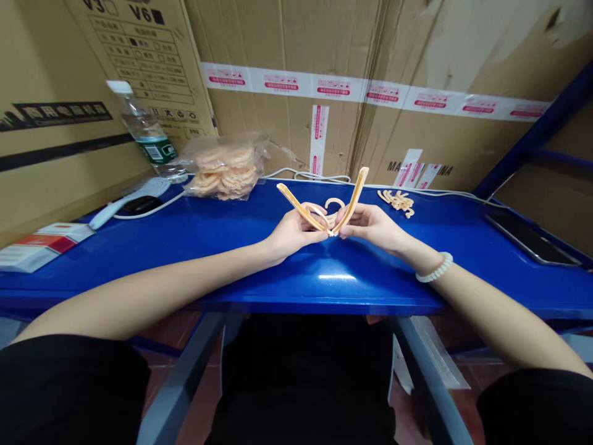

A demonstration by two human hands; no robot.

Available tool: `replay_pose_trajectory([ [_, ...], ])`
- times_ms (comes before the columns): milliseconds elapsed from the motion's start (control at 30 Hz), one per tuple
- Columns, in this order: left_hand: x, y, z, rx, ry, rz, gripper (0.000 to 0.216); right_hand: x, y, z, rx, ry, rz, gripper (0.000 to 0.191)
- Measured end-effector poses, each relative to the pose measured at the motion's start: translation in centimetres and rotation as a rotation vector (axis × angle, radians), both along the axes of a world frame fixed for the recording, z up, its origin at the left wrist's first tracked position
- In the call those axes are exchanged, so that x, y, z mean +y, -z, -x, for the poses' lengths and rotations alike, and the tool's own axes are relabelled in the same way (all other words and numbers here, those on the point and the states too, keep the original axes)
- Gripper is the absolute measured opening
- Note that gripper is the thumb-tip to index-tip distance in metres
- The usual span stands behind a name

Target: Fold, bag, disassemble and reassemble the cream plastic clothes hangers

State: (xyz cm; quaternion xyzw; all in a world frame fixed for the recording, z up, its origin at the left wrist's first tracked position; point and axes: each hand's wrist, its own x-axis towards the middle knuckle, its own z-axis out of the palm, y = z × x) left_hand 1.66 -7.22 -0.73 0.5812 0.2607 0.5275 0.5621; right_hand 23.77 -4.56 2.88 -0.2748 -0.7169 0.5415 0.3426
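Note:
My left hand (293,232) pinches one arm of a tan V-shaped strip (352,196), and my right hand (370,224) pinches the other arm. The two arms meet at a joint between my fingertips, just above the blue table (231,247), and splay up and outward. A curled tan piece (334,202) shows just behind my hands. A small pile of loose tan pieces (397,201) lies on the table beyond my right hand. My right wrist wears a white bead bracelet (434,268).
A clear bag of tan rings (225,167) and a water bottle (147,134) stand at the back left, beside a white device (132,201) with a cable. A red-and-white box (39,244) lies far left, a dark phone (530,238) far right. Cardboard boxes (370,49) wall the back.

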Motion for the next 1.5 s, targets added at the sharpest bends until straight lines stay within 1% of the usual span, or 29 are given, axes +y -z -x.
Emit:
replay_pose_trajectory([
  [200,-0.3,-0.2,0.0,0.053,-0.025,-0.026,0.047,0.0,0.0,0.0,-0.007,-0.027,-0.052,0.032],
  [333,-0.6,-0.3,0.0,0.113,-0.047,-0.029,0.037,-0.4,-0.1,0.1,-0.005,-0.011,-0.074,0.032],
  [433,-0.7,-0.3,0.0,0.132,-0.073,-0.021,0.036,-0.6,0.0,0.3,0.013,0.012,-0.077,0.034],
  [567,-0.8,-0.3,0.0,0.119,-0.111,-0.018,0.038,-0.7,0.1,0.4,0.008,0.061,-0.074,0.034],
  [833,-0.7,-0.3,-0.1,0.079,-0.135,0.061,0.043,-1.3,0.0,0.6,-0.031,0.141,-0.108,0.037],
  [1067,-0.5,-0.4,-0.2,0.044,-0.159,0.056,0.044,-1.2,0.3,1.1,0.006,0.207,-0.123,0.038],
  [1233,-0.6,-0.7,-0.3,0.061,-0.169,0.023,0.043,-1.3,0.4,1.3,-0.032,0.205,-0.104,0.045],
  [1400,-0.6,-1.8,0.1,0.017,-0.177,0.058,0.039,-0.7,-0.6,0.5,0.034,0.196,-0.077,0.045],
  [1500,0.0,-2.7,0.9,-0.043,-0.183,0.113,0.036,0.2,-2.0,-1.1,-0.018,0.183,-0.106,0.044],
])
